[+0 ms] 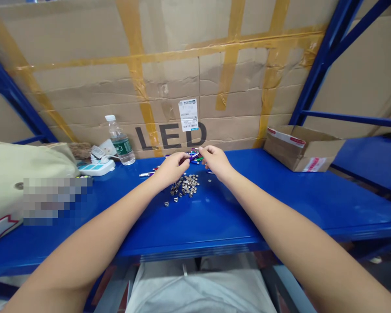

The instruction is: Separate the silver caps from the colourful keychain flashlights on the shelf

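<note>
Between the fingers of my left hand point(173, 168) is a slim purple pen point(194, 157), pointing up and to the right. My right hand point(216, 161) is closed in a pinch at the pen's right end; whether its fingertips grip the pen or some small piece is too small to tell. Several coloured pens lie behind and under my hands, among them a silver-tipped pen point(146, 174) beside my left hand. Nearer to me lies a loose pile of small shiny metal pieces point(186, 185), partly hidden by my left hand.
On the blue table point(195, 230), a water bottle point(121, 141) and a white power strip point(97, 167) stand back left. A pale bag point(26, 167) fills the left side. An open cardboard box point(296, 150) sits at right. Taped cardboard point(169, 82) rises behind.
</note>
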### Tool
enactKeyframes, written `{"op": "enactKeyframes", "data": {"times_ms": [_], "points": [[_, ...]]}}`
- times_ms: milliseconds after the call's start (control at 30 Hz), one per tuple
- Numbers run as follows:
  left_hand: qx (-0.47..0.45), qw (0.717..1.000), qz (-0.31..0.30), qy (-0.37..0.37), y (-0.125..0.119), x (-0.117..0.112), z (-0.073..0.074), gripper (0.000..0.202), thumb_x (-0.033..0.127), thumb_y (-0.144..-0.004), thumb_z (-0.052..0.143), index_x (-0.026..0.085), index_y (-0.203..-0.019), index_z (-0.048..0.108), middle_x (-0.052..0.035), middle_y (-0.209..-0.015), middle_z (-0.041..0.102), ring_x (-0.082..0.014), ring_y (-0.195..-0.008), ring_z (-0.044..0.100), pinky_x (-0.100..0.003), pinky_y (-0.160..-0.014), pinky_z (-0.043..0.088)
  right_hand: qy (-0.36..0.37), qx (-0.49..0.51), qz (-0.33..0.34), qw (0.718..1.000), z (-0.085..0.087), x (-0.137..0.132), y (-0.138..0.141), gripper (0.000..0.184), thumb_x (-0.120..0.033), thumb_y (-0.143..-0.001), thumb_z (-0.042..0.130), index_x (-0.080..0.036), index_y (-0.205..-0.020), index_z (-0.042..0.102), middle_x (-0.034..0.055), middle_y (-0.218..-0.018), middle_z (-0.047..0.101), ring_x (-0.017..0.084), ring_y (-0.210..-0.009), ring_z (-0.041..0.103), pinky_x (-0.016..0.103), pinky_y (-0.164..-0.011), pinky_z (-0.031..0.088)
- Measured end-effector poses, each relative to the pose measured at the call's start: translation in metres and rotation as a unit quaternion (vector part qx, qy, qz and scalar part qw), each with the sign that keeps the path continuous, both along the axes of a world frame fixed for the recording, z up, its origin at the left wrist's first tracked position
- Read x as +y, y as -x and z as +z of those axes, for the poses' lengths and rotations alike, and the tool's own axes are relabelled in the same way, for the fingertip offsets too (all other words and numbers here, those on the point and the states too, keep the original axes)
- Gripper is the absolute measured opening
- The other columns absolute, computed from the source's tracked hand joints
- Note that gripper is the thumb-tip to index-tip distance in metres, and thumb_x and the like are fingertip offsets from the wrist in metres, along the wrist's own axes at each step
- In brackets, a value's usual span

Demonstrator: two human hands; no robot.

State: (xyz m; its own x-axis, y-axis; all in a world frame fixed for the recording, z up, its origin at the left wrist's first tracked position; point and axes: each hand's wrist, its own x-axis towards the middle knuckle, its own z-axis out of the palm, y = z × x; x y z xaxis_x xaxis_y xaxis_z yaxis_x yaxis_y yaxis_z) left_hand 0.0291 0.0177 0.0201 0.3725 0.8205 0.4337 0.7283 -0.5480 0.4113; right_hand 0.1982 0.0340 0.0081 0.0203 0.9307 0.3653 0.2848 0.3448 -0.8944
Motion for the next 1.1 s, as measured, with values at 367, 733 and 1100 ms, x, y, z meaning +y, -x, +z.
{"op": "enactKeyframes", "data": {"times_ms": [367, 733, 1100], "points": [[0.052, 0.986, 0.046, -0.153, 0.017, 0.010, 0.000, 0.023, 0.023, -0.095, 0.044, 0.017, -0.110, 0.060, -0.0089, -0.105, 0.062, -0.0210, -0.102, 0.058, -0.035, -0.093, 0.045, 0.098, -0.014, 0.116, 0.988, 0.003, 0.001, -0.007, 0.027, -0.033, -0.091, 0.050, -0.020, -0.068, 0.047, -0.0010, -0.059, 0.054, 0.009, -0.046, 0.046, 0.022, -0.043, 0.037], [0.143, 0.976, -0.127, -0.103, 0.006, 0.004, -0.010, 0.029, 0.025, -0.097, 0.040, 0.020, -0.120, 0.057, -0.0077, -0.115, 0.061, -0.0201, -0.107, 0.057, -0.035, -0.095, 0.044, 0.098, 0.000, 0.135, 0.986, 0.003, 0.009, -0.017, 0.016, -0.027, -0.092, 0.053, -0.019, -0.079, 0.053, -0.0008, -0.062, 0.058, 0.009, -0.048, 0.055, 0.019, -0.042, 0.046], [0.065, 0.987, -0.008, -0.150, 0.013, 0.012, -0.010, 0.024, 0.023, -0.097, 0.041, 0.017, -0.107, 0.061, -0.0075, -0.102, 0.064, -0.0197, -0.100, 0.059, -0.032, -0.090, 0.046, 0.140, 0.036, 0.177, 0.973, 0.000, 0.002, -0.006, 0.019, -0.014, -0.092, 0.047, -0.017, -0.108, 0.055, 0.0048, -0.090, 0.065, 0.009, -0.059, 0.061, 0.023, -0.055, 0.055]]}}
